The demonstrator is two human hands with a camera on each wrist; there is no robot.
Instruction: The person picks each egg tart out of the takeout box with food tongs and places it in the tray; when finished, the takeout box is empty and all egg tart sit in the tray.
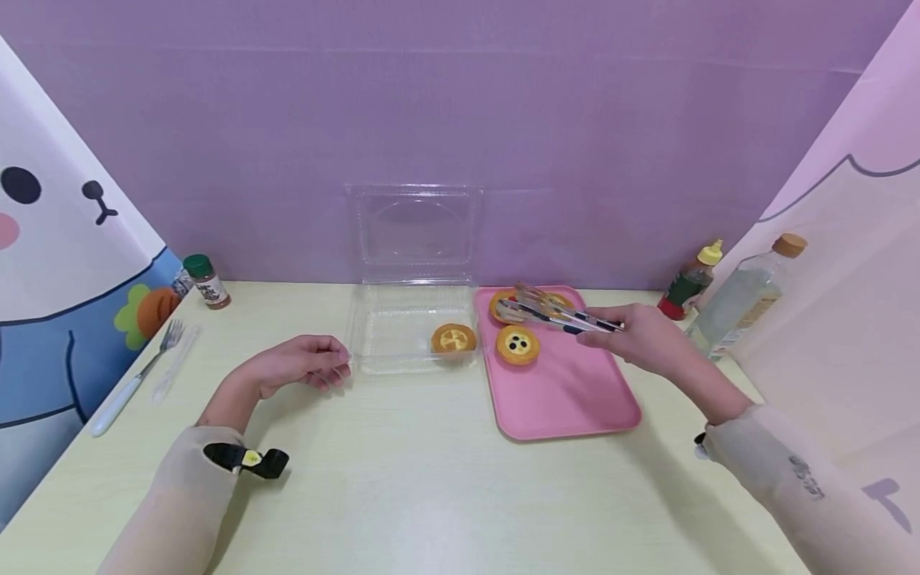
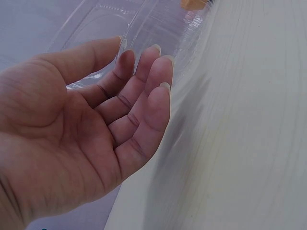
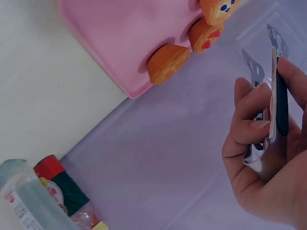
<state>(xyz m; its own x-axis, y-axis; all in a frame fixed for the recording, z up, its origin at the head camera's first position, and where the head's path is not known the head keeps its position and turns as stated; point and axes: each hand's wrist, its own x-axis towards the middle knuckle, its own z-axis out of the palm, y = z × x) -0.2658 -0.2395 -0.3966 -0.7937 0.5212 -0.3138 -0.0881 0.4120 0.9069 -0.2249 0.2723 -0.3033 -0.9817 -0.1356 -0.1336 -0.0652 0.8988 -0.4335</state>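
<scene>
My right hand (image 1: 642, 339) grips a pair of metal tongs (image 1: 557, 313) over the back of the pink tray (image 1: 568, 411). The tongs' ends stand apart with nothing seen between them in the right wrist view. On the tray sit a tart with dark spots (image 1: 517, 345), a tart with red topping (image 3: 205, 36) and another tart (image 3: 167, 63), partly behind the tongs in the head view. At the left edge of the clear plastic box (image 1: 391, 363) my left hand (image 1: 298, 363) hovers with loosely bent fingers. A tart with a pale crossed top (image 1: 454, 339) lies inside the box.
The box's lid (image 1: 417, 231) stands raised against the purple backdrop. At the right are a sauce bottle (image 1: 688, 283) and a clear bottle with a cork-coloured cap (image 1: 747, 295). A spice jar (image 1: 208, 283), a fork (image 1: 140, 379) and a clear plastic utensil (image 1: 175, 366) lie leftward.
</scene>
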